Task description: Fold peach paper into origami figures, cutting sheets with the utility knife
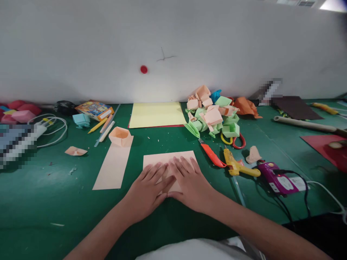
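Both my hands lie flat on a peach paper sheet (168, 159) on the green table (54, 202), fingers stretched out and pressing it down. My left hand (148, 189) covers the sheet's near left part; my right hand (189, 182) covers the near right part, and the two touch at the thumbs. A long peach paper strip (112, 168) lies to the left, with a small folded peach paper box (120, 136) at its far end.
A yellow sheet (157, 114) lies at the back. A heap of folded peach and green paper pieces (214, 113) is back right. To the right are an orange cutter (213, 155), scissors (235, 141), a yellow glue gun (238, 166) and a purple tool (276, 178) with cables. Pens, a small box (94, 109) and cables lie left.
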Motion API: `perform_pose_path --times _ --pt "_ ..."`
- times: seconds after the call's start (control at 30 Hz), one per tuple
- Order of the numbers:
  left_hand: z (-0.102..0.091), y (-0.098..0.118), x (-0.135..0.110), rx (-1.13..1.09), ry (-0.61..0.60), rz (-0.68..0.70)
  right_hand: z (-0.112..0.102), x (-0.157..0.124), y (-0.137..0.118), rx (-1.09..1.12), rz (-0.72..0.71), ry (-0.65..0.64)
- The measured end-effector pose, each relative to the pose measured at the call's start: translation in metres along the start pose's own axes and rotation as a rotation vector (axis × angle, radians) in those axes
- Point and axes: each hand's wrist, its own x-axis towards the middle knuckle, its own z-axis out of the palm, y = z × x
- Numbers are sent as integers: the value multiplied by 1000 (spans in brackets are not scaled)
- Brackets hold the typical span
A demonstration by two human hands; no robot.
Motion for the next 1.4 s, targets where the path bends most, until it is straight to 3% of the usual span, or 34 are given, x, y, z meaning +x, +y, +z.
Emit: perform_pose_path --times 0.3,0.6,0.77,0.93,1.03,1.2,1.3,1.4 --pt "-3 1 1 -2 -13 7 -8 21 10 -18 30 -84" --pt "-5 2 1 -11 -3 -13 -25 10 24 -189 25 -122" --pt "-6 2 1 -35 -2 -18 -33 -8 53 -253 98 -167" --pt "-6 1 2 -49 -15 -26 -26 -32 93 -268 107 -83" --pt "-5 1 3 -57 -13 -27 -22 -42 105 -245 105 -61" --pt "-8 0 3 -69 -46 -25 -37 -42 86 -235 112 -57" --pt "-9 0 4 -75 -72 -22 -47 -43 58 -179 -32 -56" --pt "-10 0 3 -68 -78 -27 -43 -48 33 -37 -136 -121"
